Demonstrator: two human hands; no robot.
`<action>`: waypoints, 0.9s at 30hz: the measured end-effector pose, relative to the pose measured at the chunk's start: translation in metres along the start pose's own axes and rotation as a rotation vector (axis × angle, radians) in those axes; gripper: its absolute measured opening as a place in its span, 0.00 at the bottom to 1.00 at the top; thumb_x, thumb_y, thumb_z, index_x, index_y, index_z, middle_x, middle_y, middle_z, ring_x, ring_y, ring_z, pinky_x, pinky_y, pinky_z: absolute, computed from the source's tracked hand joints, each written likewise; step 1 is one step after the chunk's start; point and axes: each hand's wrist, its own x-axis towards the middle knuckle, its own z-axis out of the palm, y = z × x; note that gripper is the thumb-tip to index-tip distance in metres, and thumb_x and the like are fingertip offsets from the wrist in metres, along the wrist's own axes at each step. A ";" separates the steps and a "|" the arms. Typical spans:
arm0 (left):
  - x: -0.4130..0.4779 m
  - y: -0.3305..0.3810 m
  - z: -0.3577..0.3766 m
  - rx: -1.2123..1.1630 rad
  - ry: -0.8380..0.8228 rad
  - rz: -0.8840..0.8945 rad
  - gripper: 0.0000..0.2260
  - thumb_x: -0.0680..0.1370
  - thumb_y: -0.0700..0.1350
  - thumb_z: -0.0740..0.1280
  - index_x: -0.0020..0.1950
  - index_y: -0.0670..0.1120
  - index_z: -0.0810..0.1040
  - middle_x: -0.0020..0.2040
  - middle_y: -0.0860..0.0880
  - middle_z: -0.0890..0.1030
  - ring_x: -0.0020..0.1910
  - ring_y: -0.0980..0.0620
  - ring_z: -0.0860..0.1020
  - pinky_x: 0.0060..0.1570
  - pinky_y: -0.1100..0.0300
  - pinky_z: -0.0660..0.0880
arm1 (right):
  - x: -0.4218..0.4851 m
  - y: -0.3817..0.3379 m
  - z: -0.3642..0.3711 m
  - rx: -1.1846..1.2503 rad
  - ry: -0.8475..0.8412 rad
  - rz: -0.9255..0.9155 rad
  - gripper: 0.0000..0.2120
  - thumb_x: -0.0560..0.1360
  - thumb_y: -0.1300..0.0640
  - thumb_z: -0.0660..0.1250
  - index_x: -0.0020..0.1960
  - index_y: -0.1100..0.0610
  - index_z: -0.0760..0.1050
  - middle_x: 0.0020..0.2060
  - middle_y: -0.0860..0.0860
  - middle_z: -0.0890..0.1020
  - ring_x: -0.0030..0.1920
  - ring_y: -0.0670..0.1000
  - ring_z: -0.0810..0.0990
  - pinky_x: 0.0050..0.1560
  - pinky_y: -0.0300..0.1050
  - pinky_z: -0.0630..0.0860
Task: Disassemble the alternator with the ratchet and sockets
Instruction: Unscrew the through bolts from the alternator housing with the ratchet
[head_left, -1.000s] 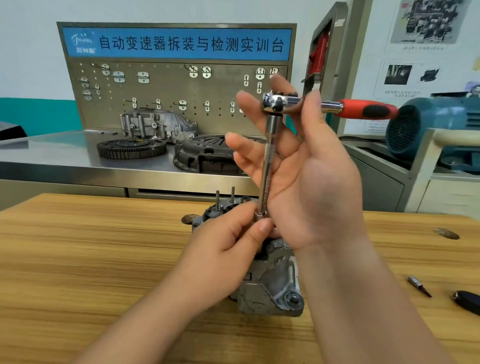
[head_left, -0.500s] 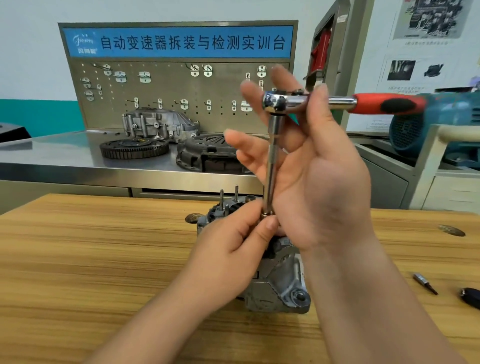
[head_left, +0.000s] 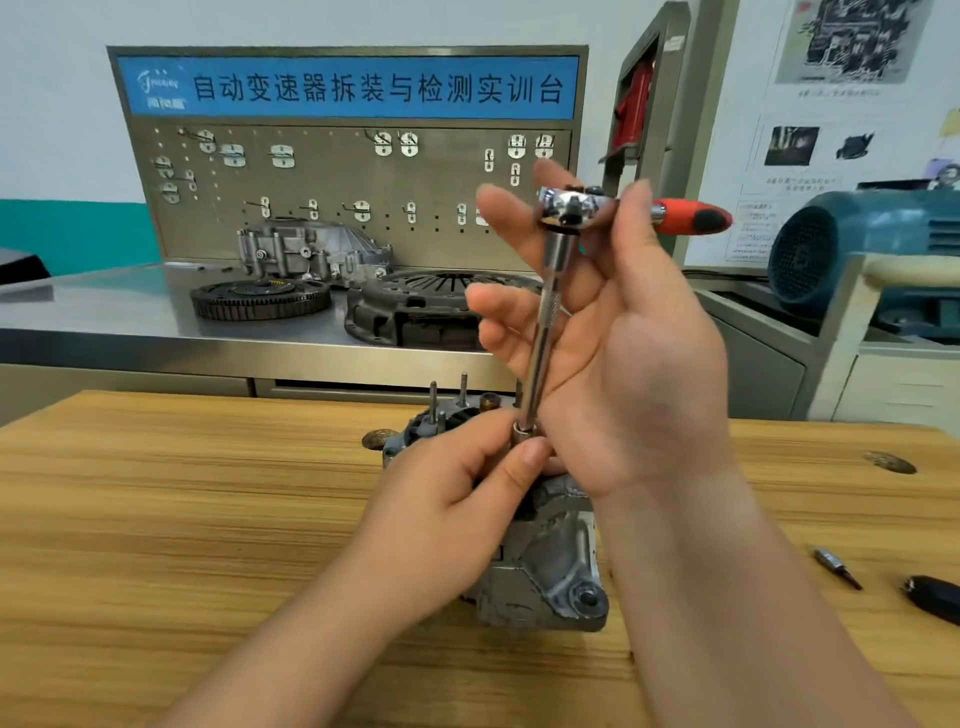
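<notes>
The grey alternator (head_left: 545, 571) stands on the wooden table (head_left: 182, 519), two studs rising from its top. A chrome extension bar (head_left: 543, 343) runs from a socket (head_left: 523, 431) on the alternator's top up to the ratchet head (head_left: 569, 205). The ratchet's red handle (head_left: 691, 217) points right and away from me. My left hand (head_left: 447, 514) pinches the socket between thumb and forefinger and hides the alternator's middle. My right hand (head_left: 639, 374) pinches the ratchet just behind its head, thumb in front, the other fingers spread behind the bar.
A small driver bit (head_left: 836, 566) and a black object (head_left: 935, 597) lie on the table at the right. Behind, a steel bench (head_left: 104, 322) carries a flywheel (head_left: 260, 299), a clutch cover (head_left: 415, 312) and a housing (head_left: 311, 252). A blue motor (head_left: 857, 249) stands at the right.
The red handle has swung further away from me and looks shorter. My right thumb has followed it. My left hand keeps its pinch on the socket.
</notes>
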 end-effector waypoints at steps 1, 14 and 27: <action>0.000 0.000 0.000 0.027 0.010 -0.007 0.09 0.77 0.53 0.60 0.40 0.67 0.74 0.32 0.67 0.76 0.34 0.66 0.73 0.33 0.71 0.65 | 0.000 0.000 0.000 -0.004 0.000 -0.001 0.19 0.81 0.46 0.52 0.64 0.54 0.71 0.45 0.50 0.85 0.34 0.49 0.82 0.34 0.39 0.78; -0.001 -0.006 0.005 0.084 0.078 -0.006 0.10 0.74 0.60 0.56 0.36 0.64 0.73 0.27 0.57 0.71 0.28 0.59 0.69 0.31 0.59 0.64 | 0.000 0.001 0.000 -0.015 -0.022 0.013 0.19 0.76 0.43 0.54 0.60 0.50 0.74 0.46 0.49 0.85 0.32 0.48 0.82 0.34 0.39 0.77; -0.002 -0.006 0.007 0.018 0.106 -0.014 0.17 0.75 0.59 0.59 0.40 0.47 0.76 0.31 0.46 0.76 0.32 0.46 0.73 0.33 0.47 0.71 | 0.000 0.003 0.004 -0.004 -0.029 -0.021 0.21 0.71 0.41 0.57 0.58 0.49 0.76 0.44 0.50 0.85 0.33 0.48 0.82 0.35 0.39 0.77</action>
